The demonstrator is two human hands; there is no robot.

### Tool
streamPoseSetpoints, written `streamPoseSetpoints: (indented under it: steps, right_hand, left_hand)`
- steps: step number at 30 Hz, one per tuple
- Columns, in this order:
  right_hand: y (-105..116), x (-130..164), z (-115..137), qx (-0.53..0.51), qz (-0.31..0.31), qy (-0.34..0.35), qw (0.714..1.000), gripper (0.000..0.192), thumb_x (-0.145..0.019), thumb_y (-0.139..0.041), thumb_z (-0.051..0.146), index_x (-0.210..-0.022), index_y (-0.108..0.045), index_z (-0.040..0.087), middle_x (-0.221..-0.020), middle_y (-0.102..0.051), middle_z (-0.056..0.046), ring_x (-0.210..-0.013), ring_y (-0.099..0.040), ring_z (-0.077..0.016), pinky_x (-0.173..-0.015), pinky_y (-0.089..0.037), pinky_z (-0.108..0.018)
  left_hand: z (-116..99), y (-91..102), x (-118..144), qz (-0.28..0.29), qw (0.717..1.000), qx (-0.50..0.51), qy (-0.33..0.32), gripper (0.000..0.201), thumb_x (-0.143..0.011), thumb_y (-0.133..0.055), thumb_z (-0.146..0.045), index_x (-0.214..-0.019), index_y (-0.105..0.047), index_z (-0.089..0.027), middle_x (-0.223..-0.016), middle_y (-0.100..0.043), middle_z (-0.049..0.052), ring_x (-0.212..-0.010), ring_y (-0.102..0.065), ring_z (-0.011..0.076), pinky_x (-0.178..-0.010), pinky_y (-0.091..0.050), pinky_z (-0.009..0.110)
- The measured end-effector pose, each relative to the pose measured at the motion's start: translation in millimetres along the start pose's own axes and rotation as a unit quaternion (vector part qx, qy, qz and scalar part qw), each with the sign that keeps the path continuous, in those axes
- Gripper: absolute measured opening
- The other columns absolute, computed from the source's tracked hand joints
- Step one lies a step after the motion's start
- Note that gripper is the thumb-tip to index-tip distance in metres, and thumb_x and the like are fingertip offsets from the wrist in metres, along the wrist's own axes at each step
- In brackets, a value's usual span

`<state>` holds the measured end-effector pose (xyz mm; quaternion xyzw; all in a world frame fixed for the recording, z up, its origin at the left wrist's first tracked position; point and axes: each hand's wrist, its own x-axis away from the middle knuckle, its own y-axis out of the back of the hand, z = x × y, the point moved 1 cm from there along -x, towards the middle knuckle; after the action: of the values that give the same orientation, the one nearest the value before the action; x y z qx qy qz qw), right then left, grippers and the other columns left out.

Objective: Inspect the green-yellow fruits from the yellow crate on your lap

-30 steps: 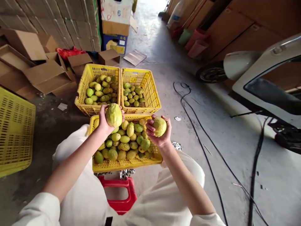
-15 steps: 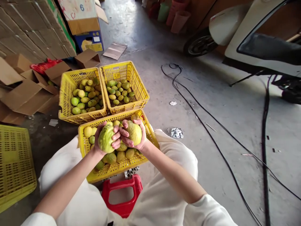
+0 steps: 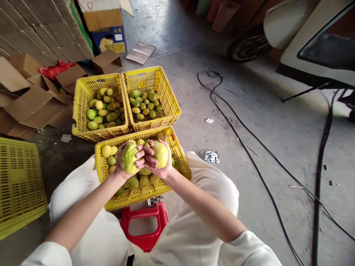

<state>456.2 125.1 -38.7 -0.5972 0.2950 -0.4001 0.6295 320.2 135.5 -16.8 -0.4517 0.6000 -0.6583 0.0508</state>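
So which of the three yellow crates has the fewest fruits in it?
The far right crate, next to the black cables: its mesh bottom shows bare at the front. The far left crate and the near crate under the hands are fuller.

I see two fruits held up side by side just left of the frame's centre. The green fruit (image 3: pixel 129 158) is bumpy-skinned, oval, standing roughly upright. The yellow fruit (image 3: pixel 160 154) beside it is paler, smoother and rounder. They sit close together, with fingers between them, above the near yellow crate (image 3: pixel 144 192) full of similar fruit.
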Motion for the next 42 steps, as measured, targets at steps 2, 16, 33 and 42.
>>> streamPoseSetpoints:
  steps: [2,16,33,42]
  right_hand:
    - [0,0,1,-0.006,-0.007,-0.001,1.0,0.033,-0.1,-0.033,0.045,-0.083,-0.05,0.022,-0.064,-0.056,0.004,-0.036,-0.042,-0.0082,-0.032,-0.04,-0.016]
    - [-17,3,24,-0.044,-0.163,0.045,0.985,0.015,-0.083,-0.06,0.034,-0.092,-0.058,0.021,-0.084,-0.069,-0.001,-0.069,-0.066,-0.0128,-0.06,-0.062,-0.021]
    - [-10,-4,54,0.073,-0.209,0.012,0.975,0.029,-0.083,-0.058,0.034,-0.108,-0.061,0.018,-0.088,-0.073,-0.009,-0.088,-0.072,-0.027,-0.07,-0.067,-0.042]
    - [-20,-8,50,0.054,-0.195,0.04,0.979,0.013,-0.095,-0.061,0.032,-0.103,-0.059,0.021,-0.084,-0.074,-0.002,-0.075,-0.072,-0.0183,-0.075,-0.068,-0.038]
  left_hand:
    - [0,-2.4,0,-0.014,1.0,-0.004,-0.009,0.049,-0.104,-0.02,-0.042,-0.077,-0.053,-0.019,-0.055,-0.055,0.003,-0.036,-0.051,0.0162,-0.038,-0.041,0.024]
    - [-15,-24.7,11,-0.028,0.991,0.01,-0.133,0.054,-0.095,-0.043,-0.053,-0.129,-0.065,-0.017,-0.105,-0.078,0.015,-0.088,-0.077,0.0298,-0.075,-0.064,0.043]
    - [-17,-20.8,5,-0.063,0.98,0.073,-0.173,0.05,-0.096,-0.036,-0.028,-0.139,-0.061,-0.018,-0.097,-0.077,0.011,-0.083,-0.076,0.0261,-0.075,-0.066,0.039]
    - [-12,-22.9,7,-0.049,0.984,0.033,-0.166,0.046,-0.099,-0.045,-0.048,-0.115,-0.069,-0.012,-0.088,-0.066,0.011,-0.077,-0.068,0.021,-0.074,-0.065,0.033]
